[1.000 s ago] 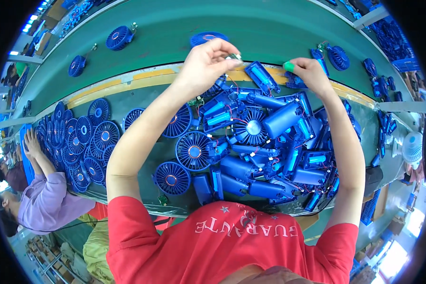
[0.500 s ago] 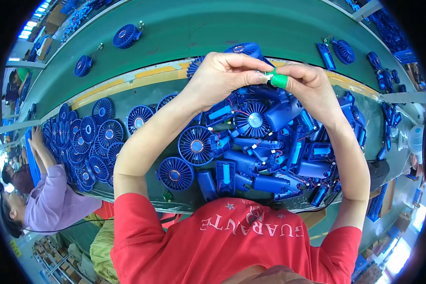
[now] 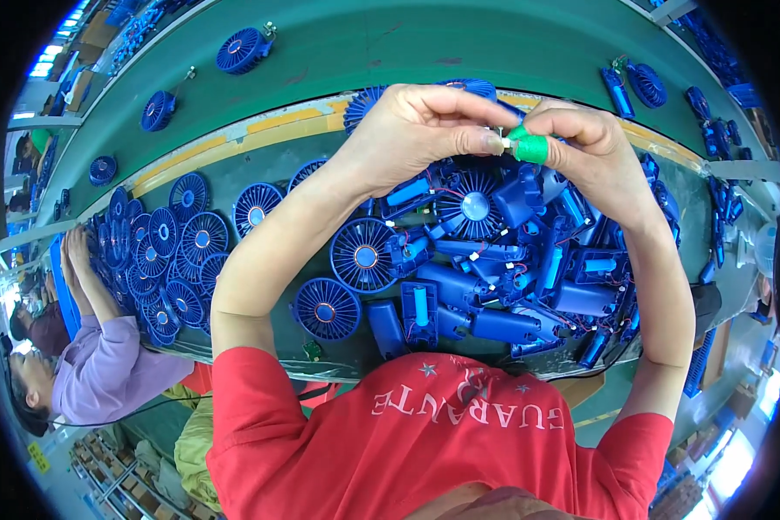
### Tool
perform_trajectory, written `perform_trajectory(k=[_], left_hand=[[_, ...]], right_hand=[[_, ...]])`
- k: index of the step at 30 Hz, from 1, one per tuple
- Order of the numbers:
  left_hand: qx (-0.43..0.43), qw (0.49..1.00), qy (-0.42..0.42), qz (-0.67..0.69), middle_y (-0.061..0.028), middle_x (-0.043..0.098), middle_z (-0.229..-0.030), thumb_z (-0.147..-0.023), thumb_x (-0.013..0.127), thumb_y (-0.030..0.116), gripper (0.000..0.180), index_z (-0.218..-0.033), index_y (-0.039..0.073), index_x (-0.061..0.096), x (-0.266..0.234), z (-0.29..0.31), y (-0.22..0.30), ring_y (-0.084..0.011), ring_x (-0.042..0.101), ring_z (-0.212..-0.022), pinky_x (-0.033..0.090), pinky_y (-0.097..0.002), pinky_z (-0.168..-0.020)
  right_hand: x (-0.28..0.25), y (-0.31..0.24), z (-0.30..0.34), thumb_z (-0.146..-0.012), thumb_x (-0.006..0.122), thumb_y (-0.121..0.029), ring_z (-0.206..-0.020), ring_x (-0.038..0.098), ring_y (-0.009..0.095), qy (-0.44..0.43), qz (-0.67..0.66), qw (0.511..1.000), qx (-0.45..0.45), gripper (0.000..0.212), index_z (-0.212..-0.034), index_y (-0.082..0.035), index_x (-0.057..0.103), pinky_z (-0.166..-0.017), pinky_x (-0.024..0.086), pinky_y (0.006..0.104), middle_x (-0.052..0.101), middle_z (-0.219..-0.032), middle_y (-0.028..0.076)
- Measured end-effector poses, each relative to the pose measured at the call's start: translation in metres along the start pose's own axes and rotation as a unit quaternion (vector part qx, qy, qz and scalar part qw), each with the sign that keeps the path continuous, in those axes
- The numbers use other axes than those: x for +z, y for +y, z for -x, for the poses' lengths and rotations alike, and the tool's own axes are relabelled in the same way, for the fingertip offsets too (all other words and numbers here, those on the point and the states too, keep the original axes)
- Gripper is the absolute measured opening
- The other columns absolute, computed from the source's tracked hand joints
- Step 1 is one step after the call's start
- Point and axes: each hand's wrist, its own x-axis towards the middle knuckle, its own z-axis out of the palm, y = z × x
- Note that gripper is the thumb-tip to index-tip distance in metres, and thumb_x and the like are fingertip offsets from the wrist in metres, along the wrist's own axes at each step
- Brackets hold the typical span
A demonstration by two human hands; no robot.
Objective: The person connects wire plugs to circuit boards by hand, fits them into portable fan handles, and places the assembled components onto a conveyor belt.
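Note:
My left hand [image 3: 407, 134] is closed in a pinch, thumb against forefinger, on a small white connector [image 3: 507, 144]. My right hand [image 3: 585, 143] meets it fingertip to fingertip, its thumb and forefinger closed on the connector's other side. Green wrapping [image 3: 530, 149] covers the right thumb tip and a fingertip. Any wire at the pinch is too small to make out. Below both hands lies a pile of blue handle shells [image 3: 503, 327], some with light-blue battery cells [image 3: 420, 305] and thin wires. A round blue fan head [image 3: 365, 256] rests left of the pile.
Many round blue fan grilles [image 3: 204, 236] crowd the bench's left side. Beyond a yellow-taped ledge [image 3: 234, 149] runs a green belt [image 3: 347, 56] carrying fans [image 3: 243, 50]. A small green circuit board [image 3: 312, 350] lies near the front edge. A person in a purple sleeve [image 3: 108, 342] works at left.
The whole view has shifted slightly. My hands keep the same fingertip pinch. Another blue fan now shows on the belt at far left.

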Motion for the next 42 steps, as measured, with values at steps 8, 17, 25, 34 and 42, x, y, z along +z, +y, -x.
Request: perform_trajectory(k=[8, 17, 25, 34, 42], left_hand=[[-0.021, 0.999, -0.014, -0.027, -0.0132, 0.088, -0.131, -0.112, 0.088, 0.001, 0.023, -0.133, -0.003, 0.081, -0.021, -0.011, 0.005, -0.0189, 0.085, -0.120, 0.070, -0.0341, -0.111], [0.232, 0.657, 0.250, -0.672, -0.0273, 0.083, -0.125, -0.101, 0.096, 0.033, 0.049, -0.133, 0.000, 0.080, -0.188, -0.069, -0.013, -0.0512, 0.077, -0.124, 0.063, -0.0590, -0.107], [0.004, 0.395, 0.240, -0.887, -0.0156, 0.089, -0.127, -0.106, 0.090, 0.042, 0.048, -0.133, 0.003, 0.081, -0.381, -0.073, -0.045, -0.0392, 0.080, -0.134, 0.065, -0.0574, -0.109], [-0.052, 0.720, 0.222, -0.656, -0.0038, 0.092, -0.103, -0.111, 0.086, 0.041, 0.037, -0.138, 0.016, 0.089, -0.313, -0.061, -0.047, -0.0257, 0.088, -0.104, 0.058, -0.0502, -0.117], [0.121, 0.769, 0.265, -0.569, -0.0083, 0.088, -0.105, -0.107, 0.090, 0.032, 0.031, -0.118, 0.006, 0.078, -0.189, -0.058, -0.021, -0.0210, 0.081, -0.086, 0.064, -0.0409, -0.082]], right_hand=[[0.002, 0.008, -0.026, -0.114, 0.090, -0.022, -0.086, 0.062, 0.001, -0.024, -0.029, 0.999, 0.034, 0.017, -0.112, -0.005, 0.092, -0.075, 0.051, 0.0241, 0.077, -0.093, -0.009], [-0.114, 0.083, -0.106, -0.127, 0.072, -0.030, -0.099, 0.076, 0.005, 0.097, -0.104, 0.980, 0.137, 0.031, -0.143, -0.006, 0.083, -0.088, 0.062, 0.0227, 0.082, -0.113, -0.003], [-0.133, 0.120, -0.078, -0.120, 0.071, -0.017, -0.139, 0.080, 0.024, 0.176, 0.343, 0.916, 0.116, 0.054, -0.169, 0.005, 0.067, -0.125, 0.060, 0.0408, 0.083, -0.157, 0.018], [-0.058, 0.100, -0.015, -0.108, 0.072, 0.000, -0.138, 0.077, 0.043, -0.104, 0.269, 0.957, 0.032, 0.040, -0.148, 0.003, 0.078, -0.120, 0.061, 0.0472, 0.077, -0.146, 0.024], [-0.057, 0.125, 0.033, -0.111, 0.082, -0.021, -0.104, 0.085, 0.026, -0.011, 0.205, 0.962, 0.181, 0.036, -0.135, 0.005, 0.085, -0.097, 0.066, 0.0425, 0.090, -0.113, 0.022]])
